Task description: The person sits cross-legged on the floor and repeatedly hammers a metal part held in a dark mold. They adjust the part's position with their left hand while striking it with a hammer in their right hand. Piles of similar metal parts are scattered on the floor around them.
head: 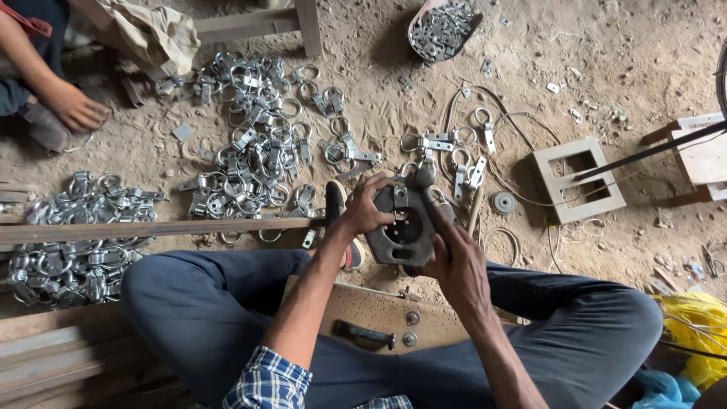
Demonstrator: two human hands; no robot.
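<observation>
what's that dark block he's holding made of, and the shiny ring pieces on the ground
The dark block, gripped by the left hand and right hand, looks like cast iron or steel: matte black, thick, dull worn edges. The ring pieces look like plated or galvanised steel: bright silvery sheen, thin stamped plates with wire loops. The exact metal cannot be told.

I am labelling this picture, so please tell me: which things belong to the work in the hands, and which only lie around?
In the work:
- left hand and right hand, both on the dark metal block
- small metal piece on the block
- pile of ring clips

Lying around:
- square wooden frame
- small metal disc
- yellow bag
- another person's hand
</observation>
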